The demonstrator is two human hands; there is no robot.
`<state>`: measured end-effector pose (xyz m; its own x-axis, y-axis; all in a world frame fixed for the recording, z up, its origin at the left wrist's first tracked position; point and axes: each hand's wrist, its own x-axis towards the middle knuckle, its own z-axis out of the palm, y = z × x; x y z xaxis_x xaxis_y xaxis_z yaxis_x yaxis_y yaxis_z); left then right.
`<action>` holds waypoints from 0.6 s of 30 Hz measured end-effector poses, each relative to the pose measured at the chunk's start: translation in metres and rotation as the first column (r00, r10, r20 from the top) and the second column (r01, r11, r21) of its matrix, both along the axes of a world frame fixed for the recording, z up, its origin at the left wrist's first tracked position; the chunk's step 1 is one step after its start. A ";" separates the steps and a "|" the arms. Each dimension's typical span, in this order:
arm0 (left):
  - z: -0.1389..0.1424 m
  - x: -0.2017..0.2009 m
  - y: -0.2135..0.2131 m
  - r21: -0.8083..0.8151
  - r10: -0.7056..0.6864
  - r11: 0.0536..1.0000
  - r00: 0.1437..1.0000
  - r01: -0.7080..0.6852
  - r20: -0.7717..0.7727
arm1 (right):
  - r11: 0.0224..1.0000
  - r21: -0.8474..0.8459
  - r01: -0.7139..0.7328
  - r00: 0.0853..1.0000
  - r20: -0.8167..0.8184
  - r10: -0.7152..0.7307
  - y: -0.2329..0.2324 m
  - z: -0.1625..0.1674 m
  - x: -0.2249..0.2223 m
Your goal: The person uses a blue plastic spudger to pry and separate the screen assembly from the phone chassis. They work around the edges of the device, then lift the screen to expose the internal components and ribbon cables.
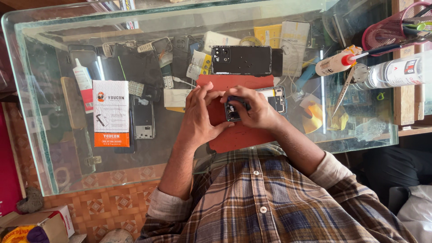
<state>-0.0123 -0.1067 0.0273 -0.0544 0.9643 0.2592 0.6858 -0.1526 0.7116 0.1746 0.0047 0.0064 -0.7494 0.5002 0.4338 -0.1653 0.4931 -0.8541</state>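
While both hands pinch the opened phone (pixel 256 105) mid-worktop, treat it as light, stiff, fragile; left hand (pixel 200 114) and right hand (pixel 255 109) grip its edges.

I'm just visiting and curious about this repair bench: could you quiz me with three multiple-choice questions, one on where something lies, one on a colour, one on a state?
1. Where does the black back cover lie?
A. beyond the red mat
B. on the floor
C. in the pink basket

2. What colour is the mat under the hands?
A. green
B. red
C. white

3. What state is the phone in?
A. boxed
B. sealed
C. opened

Answers: 1 A, it lies on the glass past the mat's far edge. 2 B, red shows around both hands. 3 C, its inner parts are bared while the left hand and right hand press on it.
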 end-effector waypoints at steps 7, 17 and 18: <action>0.010 0.004 0.013 0.107 0.068 0.993 0.984 -0.051 -0.164 | 0.989 -0.114 0.096 0.983 -0.145 -0.112 -0.005 0.003 0.017; 0.020 0.022 0.048 -0.085 -0.100 0.995 0.698 0.056 -0.709 | 0.939 -0.228 0.258 0.952 -0.105 -0.287 -0.010 0.010 0.057; 0.018 0.022 0.050 -0.130 -0.138 0.990 0.622 0.058 -0.771 | 0.936 -0.223 0.273 0.948 -0.101 -0.301 -0.011 0.009 0.061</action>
<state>0.0092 -0.0565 0.0452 0.2247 0.9713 0.0782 0.9733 -0.2199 -0.0654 0.2353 -0.0062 0.0152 -0.5035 0.7735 0.3849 -0.1603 0.3542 -0.9213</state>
